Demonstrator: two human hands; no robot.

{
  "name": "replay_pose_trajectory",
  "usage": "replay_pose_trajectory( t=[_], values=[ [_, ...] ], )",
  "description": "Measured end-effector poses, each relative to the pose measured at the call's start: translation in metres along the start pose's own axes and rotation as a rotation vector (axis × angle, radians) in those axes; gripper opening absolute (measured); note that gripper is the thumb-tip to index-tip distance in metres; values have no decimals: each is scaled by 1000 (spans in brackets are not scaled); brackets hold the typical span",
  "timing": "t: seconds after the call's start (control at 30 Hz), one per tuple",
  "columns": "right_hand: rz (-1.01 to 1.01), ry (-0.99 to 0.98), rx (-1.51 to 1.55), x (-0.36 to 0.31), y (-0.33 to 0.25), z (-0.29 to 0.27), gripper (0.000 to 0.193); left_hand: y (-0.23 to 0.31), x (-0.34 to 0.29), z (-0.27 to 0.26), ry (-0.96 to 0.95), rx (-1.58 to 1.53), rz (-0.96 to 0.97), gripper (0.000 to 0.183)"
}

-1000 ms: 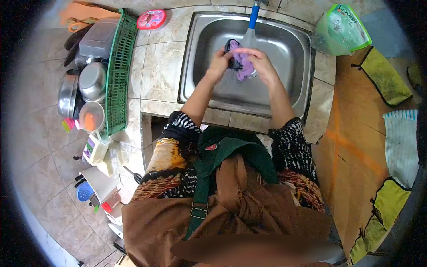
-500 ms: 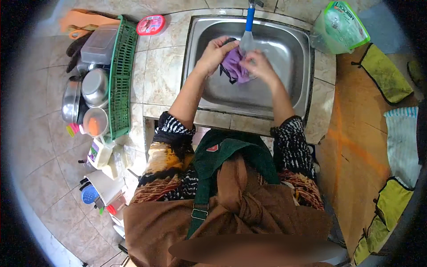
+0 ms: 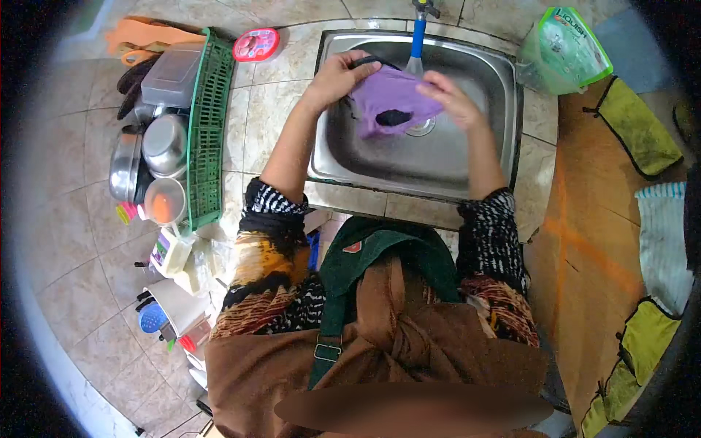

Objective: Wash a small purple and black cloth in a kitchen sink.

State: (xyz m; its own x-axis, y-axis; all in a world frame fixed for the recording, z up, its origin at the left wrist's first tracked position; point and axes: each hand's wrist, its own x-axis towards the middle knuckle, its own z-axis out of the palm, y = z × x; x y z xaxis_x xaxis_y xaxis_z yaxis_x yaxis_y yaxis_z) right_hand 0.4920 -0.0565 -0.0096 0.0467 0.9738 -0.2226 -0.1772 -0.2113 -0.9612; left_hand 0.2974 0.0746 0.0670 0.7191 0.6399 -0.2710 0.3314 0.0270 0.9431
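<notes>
Over the steel sink (image 3: 482,73) I hold a purple cloth (image 3: 391,98) spread out between both hands. My left hand (image 3: 337,77) grips its upper left edge; my right hand (image 3: 456,98) grips its right edge. A dark patch (image 3: 396,117) shows in the middle of the cloth, and a dark strip lies along its top edge by my left fingers. The blue tap (image 3: 418,33) hangs just above the cloth at the back of the sink. The drain is partly hidden behind the cloth.
A green dish rack (image 3: 208,131) stands left of the sink with steel bowls (image 3: 164,142), a clear box and an orange cup. A pink round lid (image 3: 256,44) lies on the tiled counter. A green refill pouch (image 3: 566,47) sits right of the sink. Yellow-green cloths lie on the orange floor at right.
The purple cloth was bunched between my hands; now it is pulled open and held wider and higher under the tap. My hands have moved apart.
</notes>
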Motion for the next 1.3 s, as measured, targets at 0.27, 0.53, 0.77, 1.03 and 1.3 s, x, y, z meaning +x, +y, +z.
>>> replay_pose_trajectory(
  t=[0.27, 0.53, 0.77, 1.03, 1.3],
  values=[
    [-86, 94, -173, -16, -27, -42, 14, -38, 31, 4, 45, 535, 216, 21],
    [-88, 465, 406, -15, -9, -39, 20, -53, 62, 65, 28, 474, -7, 35],
    [-194, 385, 67, -23, 12, -22, 39, -46, 53, 54, -82, -168, -202, 30],
    [-124, 243, -437, 21, 0, 31, 45, -31, 44, 29, -199, 233, 86, 30],
    [55, 303, -294, 10, -8, 65, 39, -84, -7, 53, -226, -1192, -833, 72]
  ],
)
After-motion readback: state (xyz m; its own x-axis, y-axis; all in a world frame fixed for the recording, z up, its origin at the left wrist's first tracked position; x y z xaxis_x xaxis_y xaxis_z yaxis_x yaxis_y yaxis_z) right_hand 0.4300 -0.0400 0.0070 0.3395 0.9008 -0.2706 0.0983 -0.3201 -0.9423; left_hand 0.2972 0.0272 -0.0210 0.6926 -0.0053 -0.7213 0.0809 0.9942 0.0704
